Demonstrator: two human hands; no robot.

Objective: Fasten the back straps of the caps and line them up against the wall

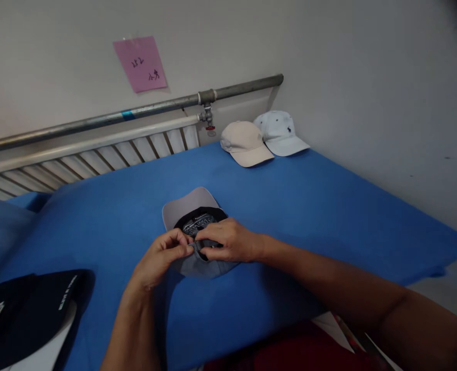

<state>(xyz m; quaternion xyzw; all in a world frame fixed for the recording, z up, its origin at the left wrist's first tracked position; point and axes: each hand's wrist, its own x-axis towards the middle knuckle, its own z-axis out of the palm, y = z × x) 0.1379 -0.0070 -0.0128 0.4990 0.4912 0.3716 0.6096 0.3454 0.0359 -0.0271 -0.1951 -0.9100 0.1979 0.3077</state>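
Note:
A grey baseball cap (pixel 191 202) lies upside down on the blue-covered table, its brim pointing away from me and its dark inside showing. My left hand (pixel 162 253) pinches the cap's rear strap near the opening at the back. From the other side, my right hand (pixel 234 240) has its fingers closed on the same strap and the edge beside it. The fingertips of both hands almost meet, and they hide most of the strap and any fastener on it.
Beige (pixel 243 141) and pale blue (pixel 280 133) caps sit at the table's far corner. A black cap (pixel 27 314) with white lettering is at the near left. Behind the blue cover (pixel 328 206) run a radiator (pixel 123 153) and a metal pipe (pixel 166 106) with a red-handled valve (pixel 210 128). A pink note (pixel 140 64) hangs on the wall.

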